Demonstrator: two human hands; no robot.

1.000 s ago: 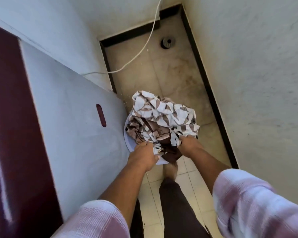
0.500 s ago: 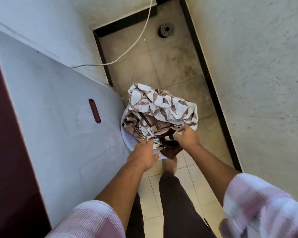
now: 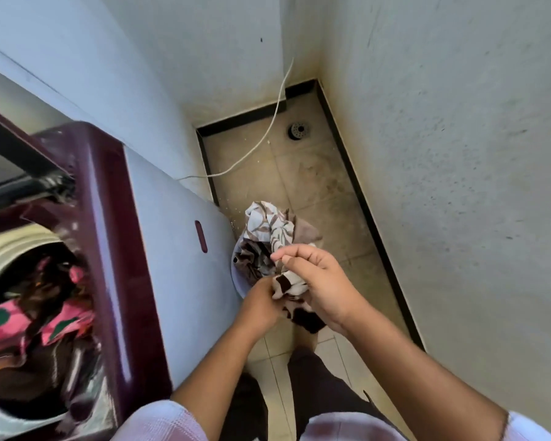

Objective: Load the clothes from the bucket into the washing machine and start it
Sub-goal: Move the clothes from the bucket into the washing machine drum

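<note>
A brown-and-white patterned cloth is bunched over a pale bucket on the floor beside the washing machine. My left hand and my right hand both grip the near end of the cloth, lifted a little above the bucket. The bucket is mostly hidden by the cloth and my hands. The machine's maroon top stands open at the left, and its drum holds pink, green and dark clothes.
The space is a narrow tiled strip between the machine's white side and a rough white wall on the right. A white cable trails across the floor. A floor drain sits in the far corner. My legs stand below.
Both hands have risen, lifting the near part of the cloth out of the bucket. The view has swung left, bringing the open drum and its clothes into sight.
</note>
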